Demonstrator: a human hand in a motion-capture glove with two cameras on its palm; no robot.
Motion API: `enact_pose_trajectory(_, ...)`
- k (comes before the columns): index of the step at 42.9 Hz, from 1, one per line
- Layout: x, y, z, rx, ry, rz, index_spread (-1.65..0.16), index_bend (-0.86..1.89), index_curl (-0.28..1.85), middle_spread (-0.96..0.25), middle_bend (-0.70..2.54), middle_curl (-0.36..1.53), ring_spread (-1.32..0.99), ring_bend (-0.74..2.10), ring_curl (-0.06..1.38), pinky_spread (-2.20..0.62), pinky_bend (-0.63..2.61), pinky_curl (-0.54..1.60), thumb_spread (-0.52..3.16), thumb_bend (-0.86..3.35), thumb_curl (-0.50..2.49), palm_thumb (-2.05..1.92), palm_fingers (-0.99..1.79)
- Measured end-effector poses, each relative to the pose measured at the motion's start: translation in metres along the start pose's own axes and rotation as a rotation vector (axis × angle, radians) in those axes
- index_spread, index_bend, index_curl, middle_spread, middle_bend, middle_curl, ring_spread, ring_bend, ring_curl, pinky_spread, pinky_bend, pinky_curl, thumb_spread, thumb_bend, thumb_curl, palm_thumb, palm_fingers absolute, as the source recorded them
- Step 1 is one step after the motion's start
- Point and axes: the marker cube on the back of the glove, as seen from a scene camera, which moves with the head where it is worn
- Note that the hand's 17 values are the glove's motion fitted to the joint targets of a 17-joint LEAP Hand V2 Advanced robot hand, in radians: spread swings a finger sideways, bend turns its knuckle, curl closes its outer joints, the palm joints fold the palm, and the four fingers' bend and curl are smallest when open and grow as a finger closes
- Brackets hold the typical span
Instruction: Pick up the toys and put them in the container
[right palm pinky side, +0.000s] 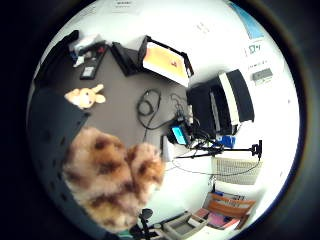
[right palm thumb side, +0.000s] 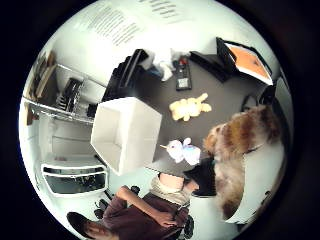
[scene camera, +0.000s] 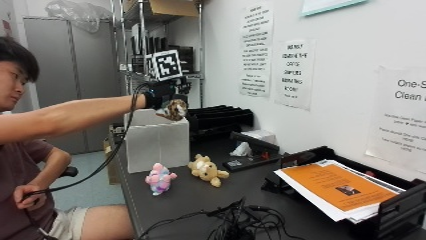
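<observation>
Tangle of black cables (scene camera: 233, 220) up front on the dark table (scene camera: 193, 197), then a pink-and-blue plush toy (scene camera: 160, 178) beside a tan teddy bear (scene camera: 207, 170), and further back the black-gloved right hand (scene camera: 162, 96) grips a brown spotted fuzzy plush (scene camera: 175, 109) in the air right above the tall white open-top box (scene camera: 157, 141).

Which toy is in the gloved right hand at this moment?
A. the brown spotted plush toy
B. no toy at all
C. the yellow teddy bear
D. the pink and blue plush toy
A: the gloved right hand holds the brown spotted plush toy above the white container, while the two other toys lie on the table.
</observation>
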Motion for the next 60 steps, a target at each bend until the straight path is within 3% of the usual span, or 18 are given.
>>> enact_pose_trajectory(4,-0.041,-0.011,-0.022,0.022,-0.018,-0.022,-0.24,1.16,0.77,-0.16,1.31,0.72,-0.36,1.29,0.58,-0.32,0.77,0.46,0.28,0.09,0.77,0.61,1.09)
enact_pose_trajectory(11,-0.157,-0.033,-0.051,0.05,-0.045,-0.19,-0.23,1.16,0.82,-0.15,1.33,0.73,-0.35,1.3,0.6,-0.32,0.78,0.49,0.21,0.08,0.81,0.61,1.07)
enact_pose_trajectory(23,-0.35,-0.046,-0.048,0.044,-0.111,-0.406,-0.22,1.15,0.87,-0.14,1.35,0.73,-0.35,1.32,0.62,-0.32,0.79,0.52,0.15,0.06,0.87,0.62,1.05)
enact_pose_trajectory(34,-0.409,-0.04,-0.035,0.087,-0.227,-0.586,-0.22,1.13,0.91,-0.13,1.35,0.73,-0.35,1.31,0.63,-0.32,0.78,0.54,0.12,0.04,0.91,0.62,1.05)
enact_pose_trajectory(41,-0.397,-0.041,-0.02,-0.036,-0.129,-0.458,-0.22,1.1,0.94,-0.13,1.34,0.72,-0.35,1.3,0.63,-0.33,0.79,0.55,0.12,0.02,0.94,0.61,1.01)
enact_pose_trajectory(44,-0.393,-0.039,-0.014,-0.135,-0.113,-0.443,-0.23,1.04,0.95,-0.14,1.31,0.72,-0.35,1.3,0.64,-0.32,0.81,0.57,0.18,0.0,0.95,0.6,0.86)
enact_pose_trajectory(46,-0.391,-0.036,-0.011,-0.223,-0.112,-0.447,-0.23,0.84,0.92,-0.16,1.19,0.69,-0.34,1.29,0.64,-0.29,0.82,0.59,0.37,-0.06,0.92,0.5,0.46)
enact_pose_trajectory(48,-0.388,-0.033,-0.009,-0.321,-0.097,-0.46,-0.22,0.78,0.94,-0.17,1.17,0.69,-0.33,1.27,0.66,-0.27,0.86,0.62,0.52,-0.07,0.89,0.4,0.33)
enact_pose_trajectory(50,-0.382,-0.031,-0.008,-0.384,-0.084,-0.459,-0.21,0.45,0.83,-0.14,0.78,0.58,-0.24,1.03,0.61,-0.18,1.06,0.67,0.65,-0.21,0.78,0.09,-0.53)
enact_pose_trajectory(55,-0.359,-0.031,-0.018,-0.366,-0.095,-0.379,-0.21,0.12,0.62,-0.06,0.47,0.45,-0.13,0.69,0.46,-0.07,1.07,0.57,0.82,-0.12,0.66,-0.08,-0.5)
enact_pose_trajectory(60,-0.343,-0.037,-0.035,-0.284,-0.186,-0.414,-0.21,0.06,0.48,-0.02,0.3,0.39,-0.06,0.54,0.38,-0.01,0.99,0.53,0.92,-0.1,0.57,-0.11,-0.39)
